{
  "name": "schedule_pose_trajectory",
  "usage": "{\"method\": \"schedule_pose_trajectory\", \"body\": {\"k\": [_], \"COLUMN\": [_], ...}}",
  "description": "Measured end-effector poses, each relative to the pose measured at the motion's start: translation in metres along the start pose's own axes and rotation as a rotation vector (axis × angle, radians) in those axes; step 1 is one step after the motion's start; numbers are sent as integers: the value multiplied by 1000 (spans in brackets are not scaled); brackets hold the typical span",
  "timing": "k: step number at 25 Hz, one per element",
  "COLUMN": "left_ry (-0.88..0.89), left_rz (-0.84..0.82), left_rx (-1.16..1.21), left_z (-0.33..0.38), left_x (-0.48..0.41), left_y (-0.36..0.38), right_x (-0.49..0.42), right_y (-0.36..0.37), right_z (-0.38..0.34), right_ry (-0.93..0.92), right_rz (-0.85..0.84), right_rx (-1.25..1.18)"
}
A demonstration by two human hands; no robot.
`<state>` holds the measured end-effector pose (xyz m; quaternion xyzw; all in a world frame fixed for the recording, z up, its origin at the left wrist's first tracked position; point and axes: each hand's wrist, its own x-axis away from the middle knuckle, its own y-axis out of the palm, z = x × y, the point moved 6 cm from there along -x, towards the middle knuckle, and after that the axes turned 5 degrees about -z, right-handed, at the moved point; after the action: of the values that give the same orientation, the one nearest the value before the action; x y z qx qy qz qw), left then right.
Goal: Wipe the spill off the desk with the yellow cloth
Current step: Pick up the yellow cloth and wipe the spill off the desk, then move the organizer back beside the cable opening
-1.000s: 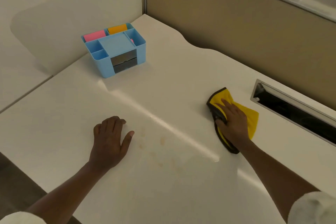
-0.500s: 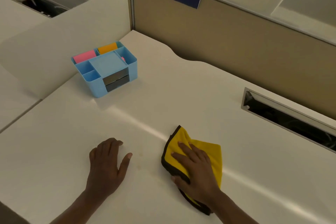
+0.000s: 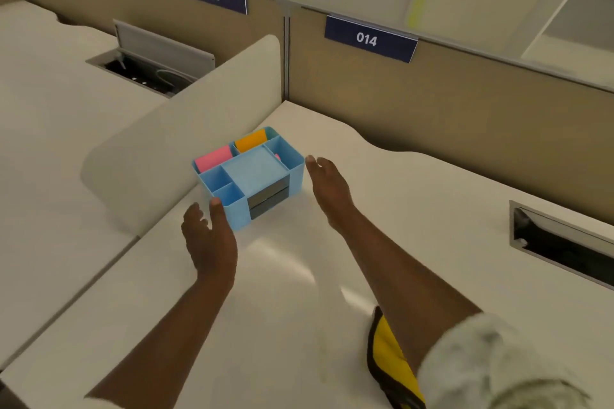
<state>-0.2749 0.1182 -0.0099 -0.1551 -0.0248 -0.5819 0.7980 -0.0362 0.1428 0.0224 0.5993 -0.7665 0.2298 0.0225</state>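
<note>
I am reaching both my hands toward the blue desk organiser (image 3: 252, 176), one on each side of it. My left hand (image 3: 209, 236) is spread wide and empty, palm turned inward, with its thumb tip touching the organiser's near left corner. My right hand (image 3: 329, 189) is also spread wide and holding nothing, palm facing the organiser's right wall, fingertips just beside the far right corner; I cannot tell whether they are touching it.

The organiser is sitting on the white desk (image 3: 432, 209) near the low side divider (image 3: 186, 129), carrying a pink block (image 3: 214, 158) and an orange block (image 3: 251, 140) in its back compartments, with two dark drawer fronts on its near side.

The yellow cloth (image 3: 392, 355), edged in black, is lying on the desk close to me, partly hidden under my right forearm and sleeve (image 3: 491, 365). No stain is standing out on the bare desk between my arms, though glare is blurring that patch.

A cable slot (image 3: 561, 242) is open at the right, and a partition label reading 014 (image 3: 368, 39) is hanging above.
</note>
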Motion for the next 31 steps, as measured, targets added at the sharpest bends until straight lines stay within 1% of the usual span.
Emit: {"method": "schedule_pose_trajectory", "body": {"k": [2, 3, 4, 6, 8, 10, 13, 16, 18, 20, 23, 26, 31], "left_ry": [-125, -161, -174, -162, -113, -44, 8, 10, 25, 66, 141, 185, 253], "left_rz": [-21, -51, -80, -95, -87, -115, -229, -423, -556, -710, -859, -890, -801], "left_rx": [103, 130, 129, 71, 6, -51, -73, -120, -159, -203, -277, -335, -449], "left_z": [1, -3, -8, -18, -19, -13, 1, 16, 27, 38, 41, 38, 36], "left_x": [-24, -33, -39, -46, -46, -42, -22, 13, 38, 71, 116, 135, 134], "left_y": [8, 12, 16, 18, 18, 24, 62, 133, 184, 231, 279, 305, 320], "right_x": [-30, -39, -46, -54, -56, -49, -28, 13, 47, 80, 118, 134, 132], "right_y": [21, 28, 32, 36, 33, 18, -40, -129, -183, -224, -260, -274, -272], "right_z": [-7, -5, -2, 7, 14, 17, 32, 67, 98, 129, 169, 192, 199], "right_ry": [98, 126, 137, 135, 105, 92, 84, 114, 163, 205, 220, 249, 224], "right_rz": [-77, -101, -97, -35, 30, 89, 230, 462, 590, 679, 766, 811, 799], "right_rx": [-181, -224, -207, -122, -108, -109, -119, -112, -177, -244, -417, -488, -501]}}
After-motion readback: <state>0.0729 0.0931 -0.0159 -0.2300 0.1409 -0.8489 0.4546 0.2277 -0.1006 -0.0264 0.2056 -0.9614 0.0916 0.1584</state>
